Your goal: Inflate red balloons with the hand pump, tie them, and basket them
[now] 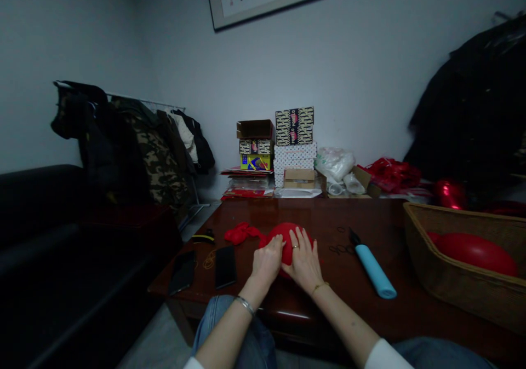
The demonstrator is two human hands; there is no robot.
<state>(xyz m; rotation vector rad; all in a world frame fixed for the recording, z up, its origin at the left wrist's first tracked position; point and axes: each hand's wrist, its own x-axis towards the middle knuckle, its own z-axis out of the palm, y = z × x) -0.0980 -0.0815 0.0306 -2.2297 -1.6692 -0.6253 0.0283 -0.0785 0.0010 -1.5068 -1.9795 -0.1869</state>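
Observation:
A rounded red balloon [286, 230] sits on the dark wooden table, partly covered by both hands. My left hand [268, 258] is closed at the balloon's left side, its fingers curled; what lies between them is hidden. With fingers spread, my right hand [304, 259] rests flat on the balloon's right side. Limp red balloons [239, 233] lie just left of it. To the right is a light blue hand pump [375, 270] with a black nozzle, beside some dark loops [341, 249].
A wicker basket [464, 289] holding a red balloon [476, 252] stands at the right. Two dark phones [226, 266], yellowish loops [210, 259] and a yellow-and-black tool [203, 238] lie on the left. Stacked boxes [295, 158] stand behind the table [329, 212].

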